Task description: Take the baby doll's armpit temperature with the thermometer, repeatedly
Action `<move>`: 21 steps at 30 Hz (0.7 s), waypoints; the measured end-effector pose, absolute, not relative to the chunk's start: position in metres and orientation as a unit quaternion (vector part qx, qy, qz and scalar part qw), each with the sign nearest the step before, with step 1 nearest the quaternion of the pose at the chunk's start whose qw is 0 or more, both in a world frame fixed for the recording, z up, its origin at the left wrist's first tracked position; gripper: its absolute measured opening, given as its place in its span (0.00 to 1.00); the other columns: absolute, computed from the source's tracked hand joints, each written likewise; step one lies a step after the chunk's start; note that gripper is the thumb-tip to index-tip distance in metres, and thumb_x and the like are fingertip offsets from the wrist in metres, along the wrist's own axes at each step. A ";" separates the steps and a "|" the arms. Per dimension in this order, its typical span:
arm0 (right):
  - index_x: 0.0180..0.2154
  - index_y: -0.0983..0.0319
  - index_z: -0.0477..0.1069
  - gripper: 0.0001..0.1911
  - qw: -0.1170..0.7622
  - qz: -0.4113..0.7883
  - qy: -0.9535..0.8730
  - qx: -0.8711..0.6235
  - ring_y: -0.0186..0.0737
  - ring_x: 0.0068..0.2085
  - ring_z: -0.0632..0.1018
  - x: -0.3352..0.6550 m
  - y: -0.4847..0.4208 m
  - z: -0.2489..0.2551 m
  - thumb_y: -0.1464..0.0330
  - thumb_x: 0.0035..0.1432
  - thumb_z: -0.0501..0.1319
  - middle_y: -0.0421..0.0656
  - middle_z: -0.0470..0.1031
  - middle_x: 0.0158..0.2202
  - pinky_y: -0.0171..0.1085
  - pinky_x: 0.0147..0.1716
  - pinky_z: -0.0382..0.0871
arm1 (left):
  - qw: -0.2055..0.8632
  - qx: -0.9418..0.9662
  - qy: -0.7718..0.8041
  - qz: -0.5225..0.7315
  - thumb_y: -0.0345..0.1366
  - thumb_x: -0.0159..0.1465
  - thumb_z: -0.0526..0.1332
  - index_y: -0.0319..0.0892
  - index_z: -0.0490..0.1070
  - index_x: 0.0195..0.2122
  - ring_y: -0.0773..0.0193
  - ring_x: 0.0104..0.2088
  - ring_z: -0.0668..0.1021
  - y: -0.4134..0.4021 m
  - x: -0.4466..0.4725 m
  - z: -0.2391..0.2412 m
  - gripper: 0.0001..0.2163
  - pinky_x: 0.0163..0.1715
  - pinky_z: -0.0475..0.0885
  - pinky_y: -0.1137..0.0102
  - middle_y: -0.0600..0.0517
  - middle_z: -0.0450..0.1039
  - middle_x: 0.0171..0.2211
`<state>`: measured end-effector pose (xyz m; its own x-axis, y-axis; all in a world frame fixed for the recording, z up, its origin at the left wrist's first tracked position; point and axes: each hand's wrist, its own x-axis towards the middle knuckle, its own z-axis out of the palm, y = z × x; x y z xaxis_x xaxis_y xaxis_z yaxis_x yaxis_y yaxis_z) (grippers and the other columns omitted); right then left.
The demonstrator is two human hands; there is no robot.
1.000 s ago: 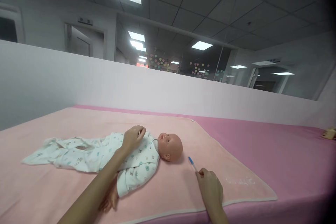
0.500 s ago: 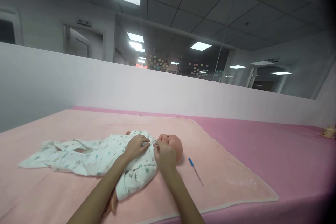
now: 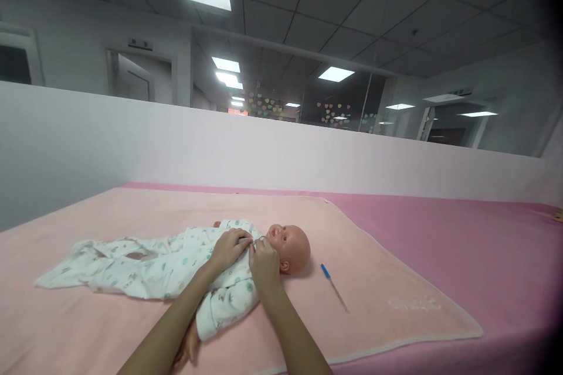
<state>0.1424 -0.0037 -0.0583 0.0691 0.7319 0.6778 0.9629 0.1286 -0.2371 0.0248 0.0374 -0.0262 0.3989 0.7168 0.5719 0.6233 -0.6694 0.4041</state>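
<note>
A baby doll lies on its back on a light pink blanket, dressed in a white patterned onesie. My left hand rests curled on the doll's chest, fingers gripping the onesie fabric near the collar. My right hand sits just beside it, pinching the onesie's collar edge below the doll's chin. The two hands almost touch. A thin stick with a blue tip lies on the blanket to the right of the doll's head, apart from both hands.
The blanket covers a darker pink table top. A white partition wall runs behind the table. A small tan object sits at the far right edge.
My right hand left the blue-tipped stick on the blanket and moved left to the doll's collar. My left hand slid slightly along the chest and stays on the onesie.
</note>
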 end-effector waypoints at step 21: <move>0.30 0.65 0.70 0.09 0.402 -0.240 -0.684 -0.559 0.34 0.22 0.67 0.148 0.013 -0.078 0.78 0.53 0.52 0.44 0.69 0.25 0.33 0.19 0.58 | -0.012 0.845 0.410 0.344 0.38 0.61 0.48 0.43 0.72 0.31 0.60 0.36 0.72 0.024 0.033 -0.019 0.13 0.36 0.64 0.68 0.51 0.72 0.32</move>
